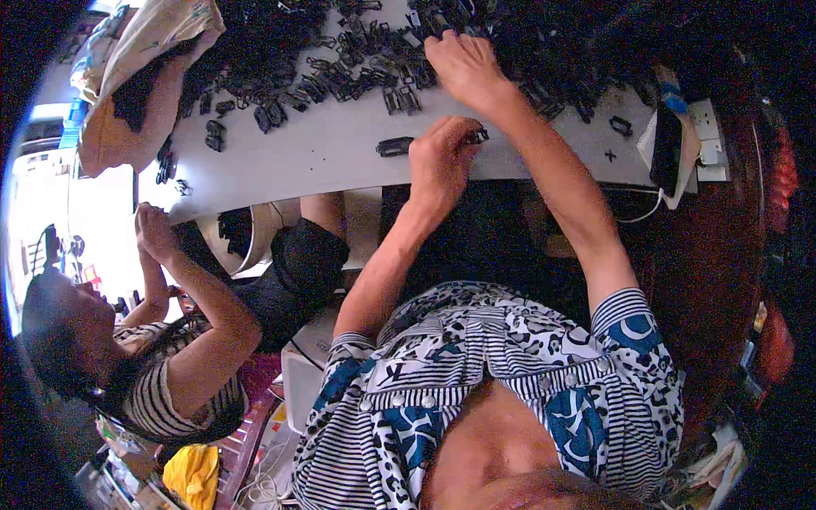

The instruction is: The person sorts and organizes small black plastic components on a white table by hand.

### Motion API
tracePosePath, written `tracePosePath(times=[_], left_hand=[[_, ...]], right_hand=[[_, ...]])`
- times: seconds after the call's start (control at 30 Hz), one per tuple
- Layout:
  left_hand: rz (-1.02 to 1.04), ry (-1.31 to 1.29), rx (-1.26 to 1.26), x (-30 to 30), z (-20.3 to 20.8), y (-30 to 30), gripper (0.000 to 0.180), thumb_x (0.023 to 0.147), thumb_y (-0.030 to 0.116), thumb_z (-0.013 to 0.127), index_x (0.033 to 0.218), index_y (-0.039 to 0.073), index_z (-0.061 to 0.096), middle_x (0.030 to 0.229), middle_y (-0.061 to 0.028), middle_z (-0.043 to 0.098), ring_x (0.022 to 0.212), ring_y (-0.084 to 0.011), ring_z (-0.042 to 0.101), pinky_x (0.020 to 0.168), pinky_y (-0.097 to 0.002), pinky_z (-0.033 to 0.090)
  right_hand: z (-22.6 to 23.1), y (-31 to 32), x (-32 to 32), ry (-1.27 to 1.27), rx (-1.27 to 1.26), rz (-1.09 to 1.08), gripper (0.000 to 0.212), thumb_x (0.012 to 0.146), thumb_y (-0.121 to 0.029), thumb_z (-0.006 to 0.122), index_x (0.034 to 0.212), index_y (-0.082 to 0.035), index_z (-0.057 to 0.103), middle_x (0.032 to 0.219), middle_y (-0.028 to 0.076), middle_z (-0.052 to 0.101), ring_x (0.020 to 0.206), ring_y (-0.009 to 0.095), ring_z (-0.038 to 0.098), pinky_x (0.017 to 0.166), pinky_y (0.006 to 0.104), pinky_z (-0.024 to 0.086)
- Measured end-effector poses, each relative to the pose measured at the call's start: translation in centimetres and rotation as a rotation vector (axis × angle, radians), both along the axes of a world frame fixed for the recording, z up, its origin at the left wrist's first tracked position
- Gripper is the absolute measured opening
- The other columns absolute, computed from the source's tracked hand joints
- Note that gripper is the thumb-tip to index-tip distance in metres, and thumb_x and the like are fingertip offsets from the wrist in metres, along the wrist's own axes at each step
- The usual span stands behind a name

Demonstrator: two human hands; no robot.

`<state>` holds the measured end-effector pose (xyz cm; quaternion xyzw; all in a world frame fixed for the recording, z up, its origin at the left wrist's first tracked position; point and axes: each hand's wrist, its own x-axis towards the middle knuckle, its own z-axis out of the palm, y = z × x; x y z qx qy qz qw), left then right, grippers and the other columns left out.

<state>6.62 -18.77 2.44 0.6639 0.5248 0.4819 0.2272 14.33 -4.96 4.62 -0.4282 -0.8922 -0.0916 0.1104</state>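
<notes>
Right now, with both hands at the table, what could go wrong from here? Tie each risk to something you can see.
The left hand could nudge the black part beside it toward the near edge of the table. The right hand, reaching to the crowded heap of dark parts, might drag loose ones along. The white cable looping below the table's edge at the right could snag a passing arm.

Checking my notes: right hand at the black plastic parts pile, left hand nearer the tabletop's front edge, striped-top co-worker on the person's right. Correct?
No: the head view shows the co-worker on the person's left. The right hand is at the pile of black plastic parts, the left hand nearer the front edge of the tabletop.
</notes>
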Motion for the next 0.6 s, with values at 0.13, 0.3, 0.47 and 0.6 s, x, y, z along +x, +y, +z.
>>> tracePosePath(times=[0.13,0.3,0.47,0.6], left_hand=[[0.02,-0.211,-0.112,0.2,-0.2,-0.1,0.03,0.072,-0.009,0.064,0.099,0.002,0.065,0.088,-0.0103,0.067,0.08,-0.0169,0.065,0.071,-0.0292,0.051],[-0.09,-0.539,-0.282,0.1,-2.2,0.1,0.029,0.075,-0.008,0.064,0.102,0.001,0.063,0.09,-0.0089,0.067,0.081,-0.0129,0.064,0.073,-0.0286,0.051],[-0.012,-0.228,-0.229,-0.2,-1.5,-0.3,0.025,0.075,-0.006,0.066,0.099,0.001,0.063,0.089,-0.0101,0.067,0.082,-0.0178,0.065,0.073,-0.0289,0.051],[-0.001,-0.034,0.001,0.0,-2.0,-0.4,0.03,0.065,0.0,0.072,0.094,0.006,0.066,0.093,-0.0122,0.059,0.086,-0.0299,0.058,0.075,-0.0359,0.048]], right_hand=[[0.6,-0.7,0.2,-0.01,0.117,0.005,0.015,0.08,-0.006,0.052,0.091,0.001,0.06,0.09,0.022,0.062,0.082,0.036,0.065,0.067,0.0453,0.052],[0.2,-0.3,0.7,-0.086,-0.025,0.009,0.018,0.08,-0.007,0.051,0.094,0.0,0.06,0.086,0.021,0.062,0.078,0.037,0.065,0.067,0.0474,0.052],[-1.0,-0.5,1.4,0.025,0.042,0.015,0.018,0.082,-0.011,0.05,0.093,0.0,0.06,0.087,0.022,0.061,0.08,0.039,0.064,0.069,0.0467,0.052],[0.1,-1.2,1.2,-0.081,0.001,0.014,0.016,0.08,-0.01,0.051,0.088,-0.002,0.061,0.084,0.022,0.063,0.08,0.04,0.064,0.069,0.0468,0.052]])
